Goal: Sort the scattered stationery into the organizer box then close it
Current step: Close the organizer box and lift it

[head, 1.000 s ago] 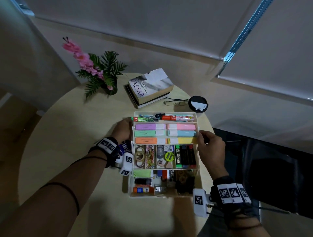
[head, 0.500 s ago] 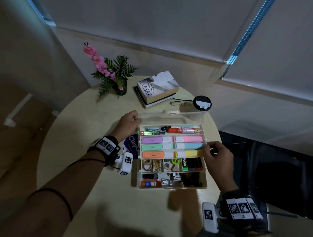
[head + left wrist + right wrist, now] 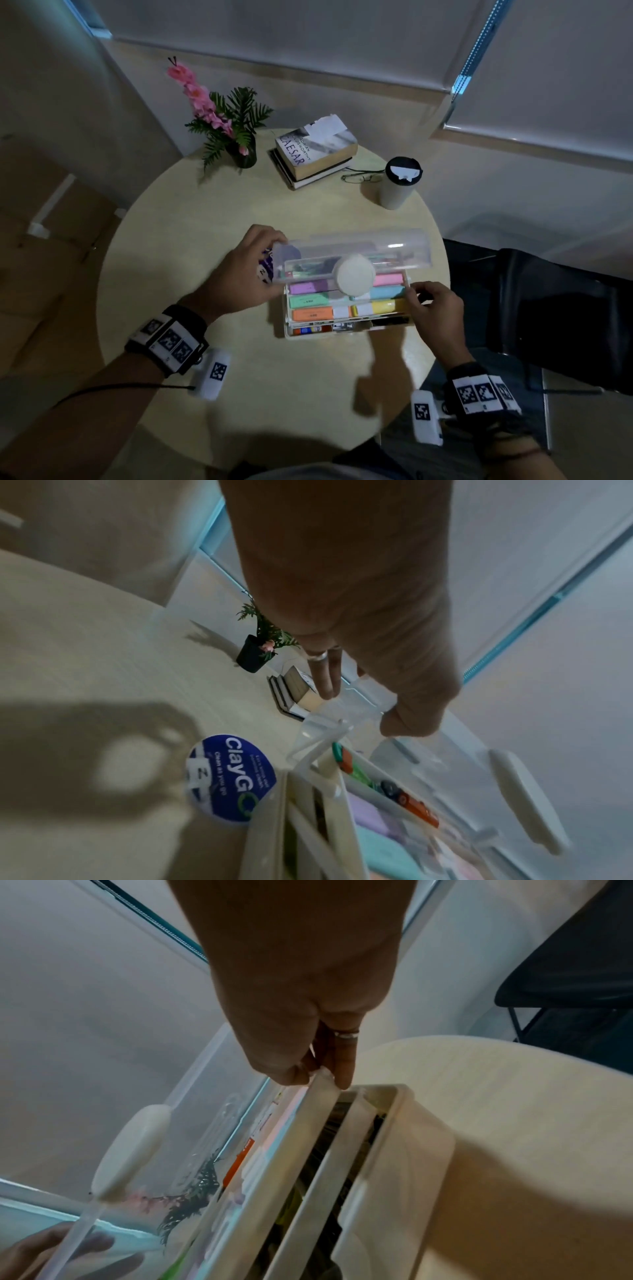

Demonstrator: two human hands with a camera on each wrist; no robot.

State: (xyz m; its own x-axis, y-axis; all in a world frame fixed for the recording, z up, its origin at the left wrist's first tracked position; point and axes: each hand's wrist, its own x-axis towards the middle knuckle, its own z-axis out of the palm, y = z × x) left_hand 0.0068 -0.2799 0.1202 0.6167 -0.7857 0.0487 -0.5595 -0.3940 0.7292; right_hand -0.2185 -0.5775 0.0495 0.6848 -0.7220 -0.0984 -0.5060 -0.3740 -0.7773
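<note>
The white organizer box (image 3: pixel 342 331) stands mid-table with its tiers slid nearly together. Pastel and orange markers (image 3: pixel 311 313) show in the upper tray. The clear lid (image 3: pixel 394 246), with its white handle (image 3: pixel 354 277), tilts forward over the top tray. My left hand (image 3: pixel 275 263) grips the lid's left end; in the left wrist view the thumb and fingers of this hand (image 3: pixel 359 707) hold the clear corner (image 3: pixel 342 704). My right hand (image 3: pixel 416 294) pinches the upper tray's right edge. The right wrist view shows that hand (image 3: pixel 320 1079) pinching the tray rim (image 3: pixel 308 1123).
A potted plant (image 3: pixel 239 150), stacked books (image 3: pixel 318 150), glasses (image 3: pixel 363 177) and a lidded cup (image 3: pixel 399 186) stand at the table's far side. A round blue sticker (image 3: pixel 232 775) lies left of the box. A black chair (image 3: pixel 565 308) is beyond the right edge.
The spread tiers have slid back together over the base. The clear lid has swung up and forward over the top tray, with both hands staying at the box's sides.
</note>
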